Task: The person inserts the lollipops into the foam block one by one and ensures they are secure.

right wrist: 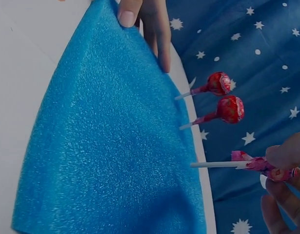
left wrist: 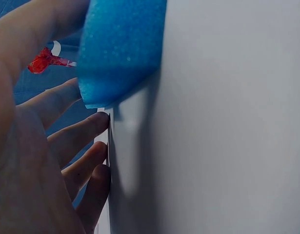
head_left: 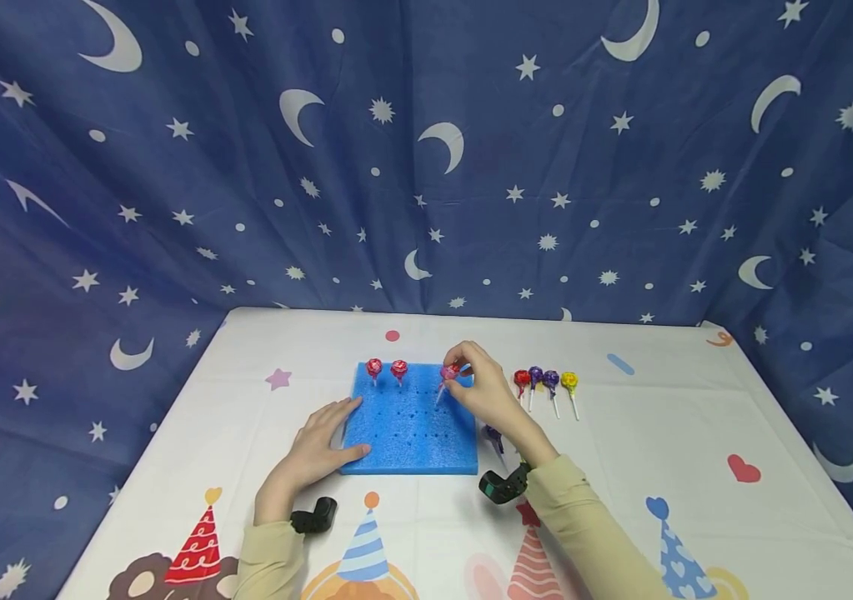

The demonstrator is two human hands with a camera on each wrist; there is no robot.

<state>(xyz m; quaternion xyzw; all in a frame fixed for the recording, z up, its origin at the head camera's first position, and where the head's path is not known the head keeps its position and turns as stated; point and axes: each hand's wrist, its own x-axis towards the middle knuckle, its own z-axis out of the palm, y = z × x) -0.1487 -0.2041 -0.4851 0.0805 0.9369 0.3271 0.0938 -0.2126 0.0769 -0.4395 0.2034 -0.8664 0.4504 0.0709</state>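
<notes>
A blue foam board point(head_left: 411, 454) with rows of small holes lies on the table. My left hand point(head_left: 321, 437) rests at its left edge, fingers spread and thumb on the near left part. Two red-wrapped lollipops, one at the far left point(head_left: 373, 367) and one beside it point(head_left: 399, 369), stand upright in the back row. With thumb and fingers, my right hand point(head_left: 489, 396) pinches a pink-wrapped lollipop point(right wrist: 259, 165) by its head over the board's back right area. Its white stick points at the foam; I cannot tell whether the tip is in a hole.
Right of the board lie a red lollipop point(head_left: 521, 379), two purple ones, the nearer-right one point(head_left: 551, 381) beside a yellow lollipop point(head_left: 569, 382). Another dark purple lollipop point(head_left: 494, 437) lies by the board's right edge, partly under my right forearm. A printed white cloth point(head_left: 659, 417) covers the table.
</notes>
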